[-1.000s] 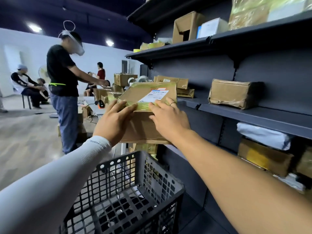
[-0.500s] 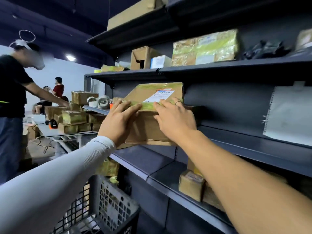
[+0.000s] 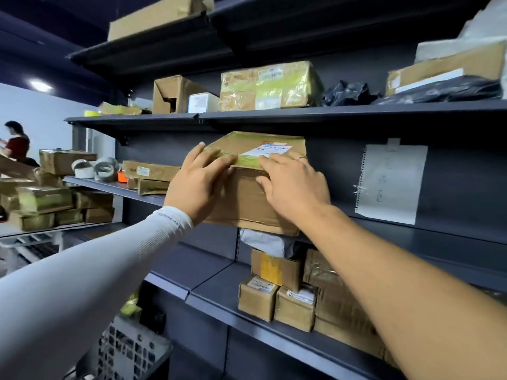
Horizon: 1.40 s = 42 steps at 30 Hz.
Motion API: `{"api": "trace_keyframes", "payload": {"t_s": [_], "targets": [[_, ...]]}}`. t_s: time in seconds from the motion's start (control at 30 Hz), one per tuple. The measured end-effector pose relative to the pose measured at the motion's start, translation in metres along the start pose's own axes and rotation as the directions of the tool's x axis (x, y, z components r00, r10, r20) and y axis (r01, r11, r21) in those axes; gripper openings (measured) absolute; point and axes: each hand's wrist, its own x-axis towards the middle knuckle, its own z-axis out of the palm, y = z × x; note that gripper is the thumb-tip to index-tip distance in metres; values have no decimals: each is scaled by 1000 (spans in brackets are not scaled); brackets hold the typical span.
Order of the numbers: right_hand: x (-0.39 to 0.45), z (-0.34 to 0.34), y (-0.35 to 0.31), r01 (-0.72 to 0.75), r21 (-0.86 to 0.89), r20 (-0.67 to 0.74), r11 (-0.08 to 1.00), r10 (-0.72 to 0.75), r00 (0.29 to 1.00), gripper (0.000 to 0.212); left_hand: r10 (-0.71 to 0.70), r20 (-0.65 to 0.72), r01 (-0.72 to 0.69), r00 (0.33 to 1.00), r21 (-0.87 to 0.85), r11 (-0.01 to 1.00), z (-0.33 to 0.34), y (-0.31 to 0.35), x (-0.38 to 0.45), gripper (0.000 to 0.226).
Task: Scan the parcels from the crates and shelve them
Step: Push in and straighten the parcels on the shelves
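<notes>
A brown cardboard parcel with yellow tape and a white label sits at the front edge of the middle dark shelf. My left hand presses its near face on the left, fingers lying over the taped top edge. My right hand presses the right side, fingers spread onto the top by the label. The black plastic crate stands low at the left, under my left arm.
More parcels fill the upper shelf and the lower shelf. Flat parcels and tape rolls lie left on the same shelf. A paper sheet hangs on the back panel. A person stands far left by stacked parcels.
I have carried the parcel up from over the crate and rightward to the middle shelf. The view swung toward the shelving, and the nearby standing person is out of view.
</notes>
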Motion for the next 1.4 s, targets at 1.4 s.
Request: {"api": "trace_keyframes", "payload": {"t_s": [1.4], "targets": [[-28,26,100,-134,-89,-26,987,132,991,47,-22,-4,21,1000,-204,979,116,71,17,41]]}}
